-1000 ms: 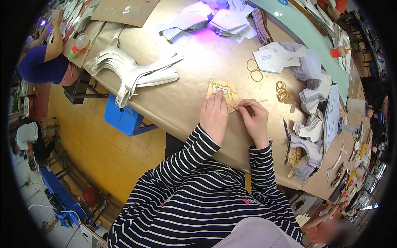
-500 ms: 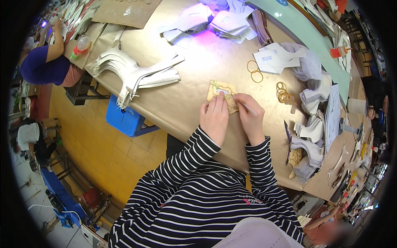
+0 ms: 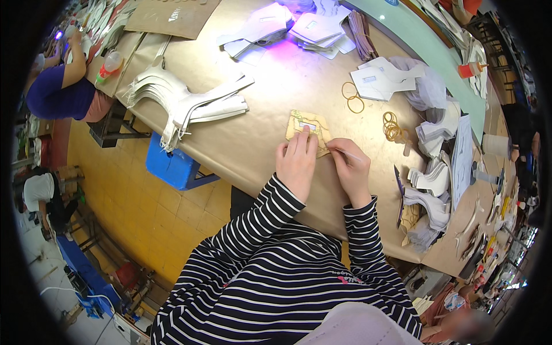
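Near centre, left hand (image 3: 296,172), fingers together, presses an already-lined yellow piece (image 3: 319,129); right hand (image 3: 352,172) pinches a stick (image 3: 349,154). What remains is unclear.

Yellow green-marked piece (image 3: 320,131) — flat on tan tabletop (image 3: 247,150); slim pale stick (image 3: 351,154) — slanted, tip by piece's right edge.

Card (image 3: 295,122) lies on tabletop (image 3: 253,150), before the 2 hands (image 3: 296,164). Stacked cut pieces (image 3: 167,92) left; bands (image 3: 392,127) right; paper stacks (image 3: 319,30) beyond; stool (image 3: 164,164) on floor (image 3: 138,213), beside tabletop's left edge.
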The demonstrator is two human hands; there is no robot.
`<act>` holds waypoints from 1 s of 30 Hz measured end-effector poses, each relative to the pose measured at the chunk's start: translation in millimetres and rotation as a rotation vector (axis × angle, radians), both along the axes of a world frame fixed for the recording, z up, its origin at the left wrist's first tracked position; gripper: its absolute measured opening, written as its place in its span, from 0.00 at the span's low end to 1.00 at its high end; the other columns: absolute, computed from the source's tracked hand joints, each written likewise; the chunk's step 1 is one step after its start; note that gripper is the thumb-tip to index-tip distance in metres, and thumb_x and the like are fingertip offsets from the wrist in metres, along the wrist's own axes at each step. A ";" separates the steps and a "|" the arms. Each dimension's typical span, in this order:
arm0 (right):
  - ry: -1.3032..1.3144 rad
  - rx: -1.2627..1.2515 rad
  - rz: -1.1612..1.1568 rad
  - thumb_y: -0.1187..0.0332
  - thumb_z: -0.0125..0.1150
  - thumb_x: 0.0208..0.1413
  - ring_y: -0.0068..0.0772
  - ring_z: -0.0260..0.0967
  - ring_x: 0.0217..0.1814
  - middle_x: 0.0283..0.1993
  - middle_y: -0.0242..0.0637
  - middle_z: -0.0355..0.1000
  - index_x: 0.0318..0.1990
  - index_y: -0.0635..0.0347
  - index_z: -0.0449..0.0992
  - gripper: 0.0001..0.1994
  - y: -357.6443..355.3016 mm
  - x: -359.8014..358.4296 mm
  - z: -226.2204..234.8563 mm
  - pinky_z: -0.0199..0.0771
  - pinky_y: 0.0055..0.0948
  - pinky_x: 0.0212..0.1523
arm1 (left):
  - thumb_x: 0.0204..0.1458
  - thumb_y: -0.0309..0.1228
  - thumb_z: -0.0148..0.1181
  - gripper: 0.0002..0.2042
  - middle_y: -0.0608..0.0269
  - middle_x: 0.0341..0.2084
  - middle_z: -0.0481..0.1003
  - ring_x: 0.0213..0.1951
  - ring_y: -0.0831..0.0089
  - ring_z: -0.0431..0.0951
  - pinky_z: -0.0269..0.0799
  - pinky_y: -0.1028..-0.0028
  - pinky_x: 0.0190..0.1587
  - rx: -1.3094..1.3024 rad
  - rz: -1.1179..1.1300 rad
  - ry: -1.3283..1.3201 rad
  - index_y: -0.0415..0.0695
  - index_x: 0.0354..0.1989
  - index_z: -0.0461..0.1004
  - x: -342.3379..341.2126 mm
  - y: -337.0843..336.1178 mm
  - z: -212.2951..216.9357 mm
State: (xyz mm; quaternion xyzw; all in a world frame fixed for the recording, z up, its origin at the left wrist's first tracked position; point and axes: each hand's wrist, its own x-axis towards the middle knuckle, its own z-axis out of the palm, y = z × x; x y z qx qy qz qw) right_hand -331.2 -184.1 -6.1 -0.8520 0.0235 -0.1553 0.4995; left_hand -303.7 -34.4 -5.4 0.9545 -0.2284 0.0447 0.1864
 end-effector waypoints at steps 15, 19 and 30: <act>0.149 0.204 -0.082 0.82 0.62 0.57 0.30 0.77 0.35 0.37 0.41 0.78 0.38 0.69 0.79 0.03 -1.6 -8.0 2.0 0.77 0.24 0.38 | 0.54 0.27 0.52 0.23 0.56 0.59 0.71 0.55 0.66 0.73 0.64 0.64 0.57 -0.030 -0.036 -0.008 0.59 0.59 0.75 -0.8 2.1 -0.8; 0.166 0.200 -0.114 0.81 0.62 0.57 0.29 0.77 0.35 0.37 0.40 0.79 0.38 0.69 0.80 0.03 -5.7 -12.0 5.8 0.77 0.24 0.39 | 0.54 0.30 0.58 0.19 0.56 0.56 0.73 0.53 0.64 0.74 0.65 0.62 0.56 -0.053 -0.033 -0.032 0.57 0.55 0.78 1.4 1.1 -2.4; 0.088 0.073 -0.131 0.82 0.61 0.56 0.31 0.78 0.34 0.36 0.40 0.79 0.37 0.68 0.79 0.03 -6.9 -15.0 5.5 0.78 0.25 0.37 | 0.52 0.33 0.65 0.16 0.57 0.52 0.74 0.51 0.61 0.73 0.65 0.58 0.58 -0.070 -0.002 -0.090 0.55 0.51 0.80 3.8 -5.3 -4.8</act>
